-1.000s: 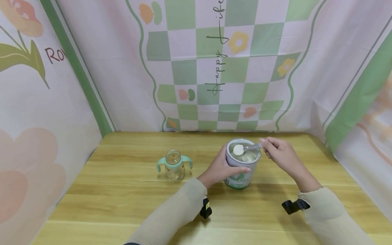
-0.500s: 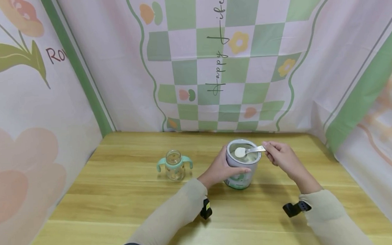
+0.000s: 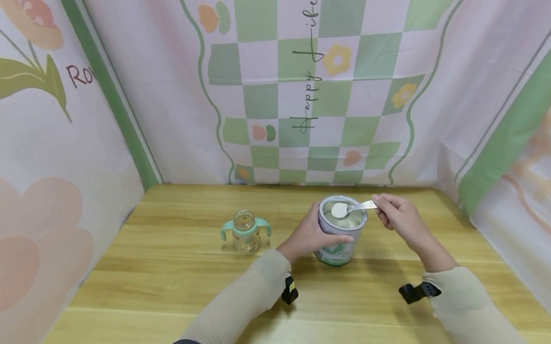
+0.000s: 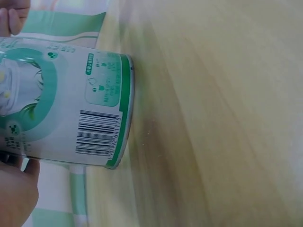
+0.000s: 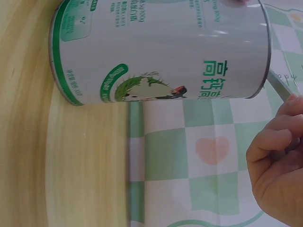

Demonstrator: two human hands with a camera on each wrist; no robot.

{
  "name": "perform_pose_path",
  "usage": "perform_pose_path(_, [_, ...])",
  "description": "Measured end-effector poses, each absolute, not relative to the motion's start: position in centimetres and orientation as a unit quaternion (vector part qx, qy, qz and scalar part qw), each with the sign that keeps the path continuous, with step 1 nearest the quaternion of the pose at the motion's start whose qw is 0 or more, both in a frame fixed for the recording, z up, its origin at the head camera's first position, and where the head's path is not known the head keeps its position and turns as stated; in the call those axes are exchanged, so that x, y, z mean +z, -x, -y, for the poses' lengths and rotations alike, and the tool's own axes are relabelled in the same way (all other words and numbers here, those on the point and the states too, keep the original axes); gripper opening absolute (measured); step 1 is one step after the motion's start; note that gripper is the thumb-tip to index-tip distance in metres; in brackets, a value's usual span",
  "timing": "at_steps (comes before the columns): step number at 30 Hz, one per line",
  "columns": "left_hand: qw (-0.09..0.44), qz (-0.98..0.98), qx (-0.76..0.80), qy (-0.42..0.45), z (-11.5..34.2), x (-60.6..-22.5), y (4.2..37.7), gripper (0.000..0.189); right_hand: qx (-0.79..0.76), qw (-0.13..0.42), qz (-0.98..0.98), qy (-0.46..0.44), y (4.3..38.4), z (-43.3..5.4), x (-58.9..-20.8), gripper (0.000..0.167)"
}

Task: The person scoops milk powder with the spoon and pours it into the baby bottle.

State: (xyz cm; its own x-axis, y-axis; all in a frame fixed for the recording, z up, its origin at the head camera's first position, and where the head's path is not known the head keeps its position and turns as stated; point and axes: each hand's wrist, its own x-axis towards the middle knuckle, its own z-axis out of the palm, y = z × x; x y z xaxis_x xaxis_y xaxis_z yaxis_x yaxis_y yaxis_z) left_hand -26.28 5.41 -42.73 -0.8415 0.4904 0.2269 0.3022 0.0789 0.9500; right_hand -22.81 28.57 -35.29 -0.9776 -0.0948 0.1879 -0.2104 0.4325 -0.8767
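Note:
A white and green milk powder can (image 3: 339, 245) stands open-topped on the wooden table, with pale powder inside. My left hand (image 3: 307, 236) grips the can's left side, thumb lying across its front. Between thumb and fingers, my right hand (image 3: 401, 221) pinches the handle of a metal spoon (image 3: 364, 206). White powder (image 3: 339, 210) is heaped in the spoon's bowl, which hangs over the can's mouth. The can's barcode side (image 4: 94, 127) fills the left wrist view's left part. In the right wrist view, the can's rim hides most of the spoon.
To the left of the can stands a clear baby bottle (image 3: 246, 240) with mint-green handles and no lid. Checked fabric (image 3: 296, 105) hangs behind the table (image 3: 179, 276), and printed curtains flank both sides.
The loaded spoon and my right hand have shifted slightly to the right over the can's mouth. My left hand and the can have stayed in place, as has the baby bottle.

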Motion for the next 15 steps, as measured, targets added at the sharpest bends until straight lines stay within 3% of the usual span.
perform_pose_path(10, [0.091,-0.727,0.615,-0.291,-4.7,-41.9,26.3,0.095,0.534,0.077,0.834,-0.115,22.8,-27.9,-34.4,0.041])
perform_pose_path(15, [0.094,-0.747,0.594,-0.282,-3.9,-41.0,26.0,0.104,0.542,0.077,0.828,-0.119,22.7,-27.5,-34.1,0.04])
